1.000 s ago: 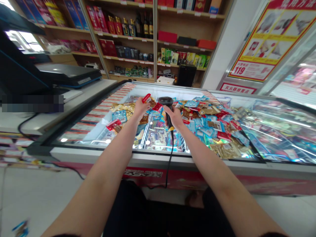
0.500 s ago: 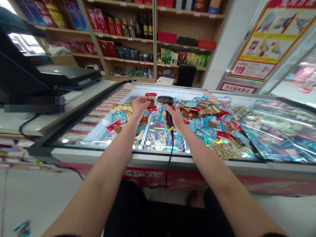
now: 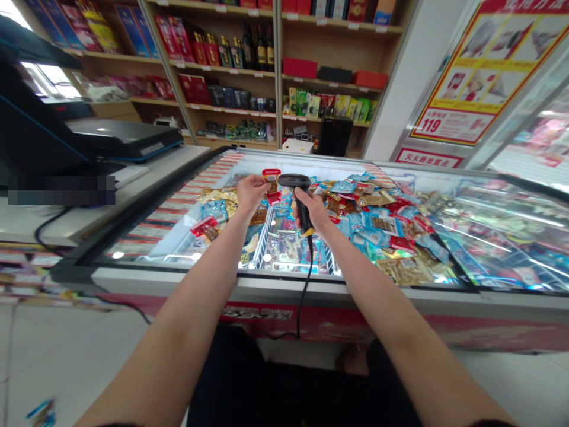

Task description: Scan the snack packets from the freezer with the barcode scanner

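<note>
A small red-topped snack packet (image 3: pixel 271 185) stands upright, pinched in the fingertips of the left hand (image 3: pixel 251 196) — just beside the head of a black barcode scanner (image 3: pixel 299 198), which the right hand (image 3: pixel 313 212) grips closed around its handle. Both hands hover above heaped foil snack packets (image 3: pixel 377 220) near the far edge of a chest freezer (image 3: pixel 284 283) (the scanner's cord (image 3: pixel 304 302) drops over its front rim).

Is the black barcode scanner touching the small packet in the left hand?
Cannot tell. In the head view, the scanner's head meets the edge of the packet, but the angle hides any gap in depth.
</note>
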Action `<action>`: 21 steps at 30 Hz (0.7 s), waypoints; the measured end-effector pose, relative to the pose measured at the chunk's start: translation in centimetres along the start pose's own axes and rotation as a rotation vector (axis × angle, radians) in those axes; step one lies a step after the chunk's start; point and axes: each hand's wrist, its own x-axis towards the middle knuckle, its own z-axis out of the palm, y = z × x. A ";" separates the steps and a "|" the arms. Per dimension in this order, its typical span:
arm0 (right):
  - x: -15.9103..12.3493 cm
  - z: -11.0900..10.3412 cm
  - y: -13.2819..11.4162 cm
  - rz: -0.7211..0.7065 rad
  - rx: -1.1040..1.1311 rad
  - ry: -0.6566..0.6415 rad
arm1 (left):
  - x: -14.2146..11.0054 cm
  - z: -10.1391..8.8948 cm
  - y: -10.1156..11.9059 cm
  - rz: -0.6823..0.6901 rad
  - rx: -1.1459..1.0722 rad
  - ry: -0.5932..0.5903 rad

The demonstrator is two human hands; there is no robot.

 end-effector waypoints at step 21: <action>-0.6 0.2 -0.8 0.001 -0.002 -0.013 | 0.3 -0.3 0.7 0.148 0.092 0.110</action>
